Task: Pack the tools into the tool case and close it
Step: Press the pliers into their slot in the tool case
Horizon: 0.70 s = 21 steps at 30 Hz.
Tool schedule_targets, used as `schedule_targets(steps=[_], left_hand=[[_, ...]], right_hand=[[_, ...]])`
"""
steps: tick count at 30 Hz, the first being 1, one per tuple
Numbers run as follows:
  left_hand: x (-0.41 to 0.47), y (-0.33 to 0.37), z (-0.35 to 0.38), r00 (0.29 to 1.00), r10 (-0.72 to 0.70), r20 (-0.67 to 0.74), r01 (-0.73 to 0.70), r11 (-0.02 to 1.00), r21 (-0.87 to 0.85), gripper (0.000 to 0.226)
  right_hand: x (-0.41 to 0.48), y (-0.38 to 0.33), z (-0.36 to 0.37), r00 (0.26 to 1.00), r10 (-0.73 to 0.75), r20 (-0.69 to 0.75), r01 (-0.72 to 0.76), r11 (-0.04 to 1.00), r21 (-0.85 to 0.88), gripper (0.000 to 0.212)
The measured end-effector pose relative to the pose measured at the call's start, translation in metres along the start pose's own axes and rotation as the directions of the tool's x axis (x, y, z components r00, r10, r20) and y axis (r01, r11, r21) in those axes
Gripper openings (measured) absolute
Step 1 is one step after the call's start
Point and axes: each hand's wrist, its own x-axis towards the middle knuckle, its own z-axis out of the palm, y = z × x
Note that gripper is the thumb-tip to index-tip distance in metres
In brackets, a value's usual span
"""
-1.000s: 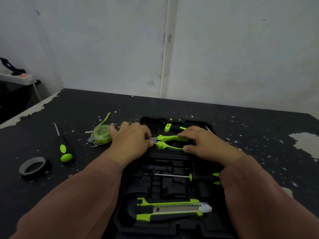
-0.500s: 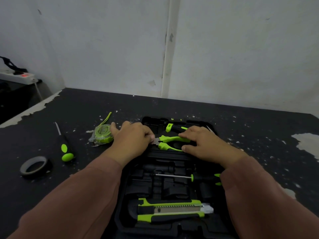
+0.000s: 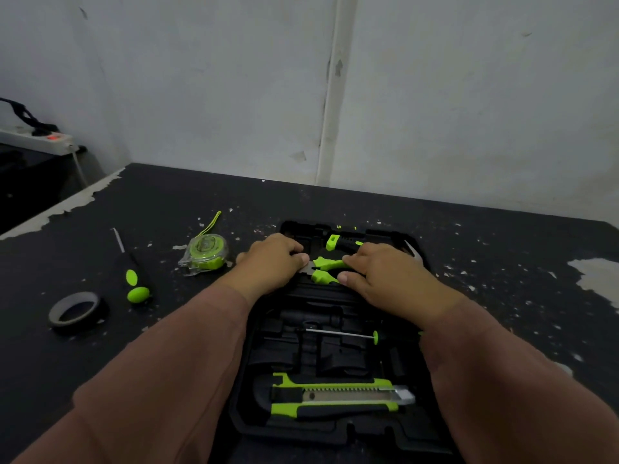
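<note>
One view only, so no overlap w/ another cam. The scene is seen from a head-worn wide-angle cam, aimed fwd and down over the dark worktop [image 3: 502, 249]. Both forearms are seen entering from the bottom corners, converging near frame centre. The tool case [image 3: 338, 430] is framed close, lower centre. The white wall [image 3: 201, 78] fills the upper half; its lines look bowed toward the edges. A power strip [image 3: 37, 140] is caught at far left.

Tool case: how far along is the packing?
Seated in the tool case: utility knife, slim screwdriver. Both hands, left hand and right hand, press the pliers in. Left: tape measure, screwdriver, tape roll outside, then closing.
</note>
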Motion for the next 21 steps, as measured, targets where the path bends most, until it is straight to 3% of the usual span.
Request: schedule_targets(steps=[5, 8, 15, 21], left_hand=[[0.001, 0.009, -0.002, 1.0, -0.028, 0.0, 0.028, 0.999, 0.032, 0.024], [0.001, 0.015, -0.001, 0.999, -0.041, 0.021, 0.04, 0.996, 0.08, 0.028], [-0.002, 0.014, -0.001, 0.999, -0.04, 0.003, 0.039, 0.994, 0.1, 0.023], [-0.004, 0.018, 0.002, 0.999, -0.027, -0.043, 0.035, 0.976, 0.214, 0.041]], right_hand=[[0.0, -0.005, 0.0, 0.999, 0.028, 0.02, -0.027, 0.997, -0.066, 0.048], [0.003, -0.007, 0.0, 0.997, 0.033, 0.065, -0.026, 0.994, -0.103, 0.048], [0.004, -0.006, -0.008, 0.99, 0.073, 0.121, -0.069, 0.997, -0.038, 0.046], [0.001, 0.004, 0.001, 0.991, 0.108, 0.084, -0.112, 0.993, 0.043, 0.04]])
